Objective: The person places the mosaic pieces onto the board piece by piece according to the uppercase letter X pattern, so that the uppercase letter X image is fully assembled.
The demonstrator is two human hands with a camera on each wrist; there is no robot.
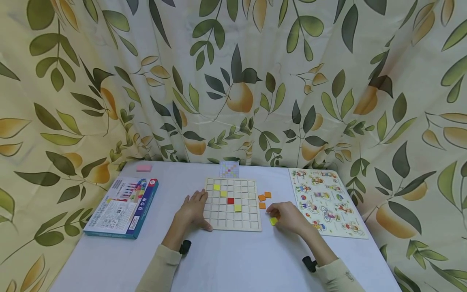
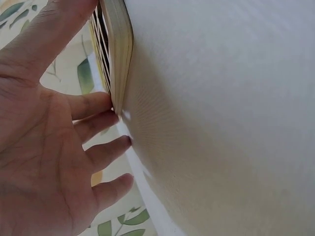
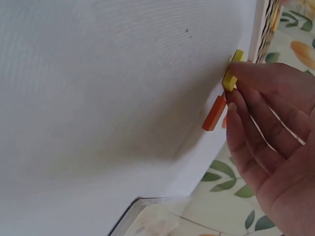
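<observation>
A pale square grid board [image 1: 222, 217] lies mid-table, with yellow tiles and one red tile [image 1: 230, 200] in a slanting row of its cells. My left hand [image 1: 193, 211] rests at the board's left side, fingers along the edge and thumb at the near corner. The left wrist view shows the board's edge [image 2: 120, 54] against those extended fingers. Right of the board, my right hand [image 1: 288, 217] pinches a loose yellow tile [image 3: 232, 73] at the tabletop. Close by are three orange tiles [image 1: 262, 205]; one orange tile [image 3: 214, 113] shows beside the fingers in the right wrist view.
Behind the board stands a small patterned card [image 1: 229, 169]. A boxed set [image 1: 120, 207] lies to the left, with a pink block [image 1: 144, 168] beyond it. On the right is a sheet of cartoon figures [image 1: 324, 198]. A leaf-print curtain [image 1: 233, 81] hangs behind the table.
</observation>
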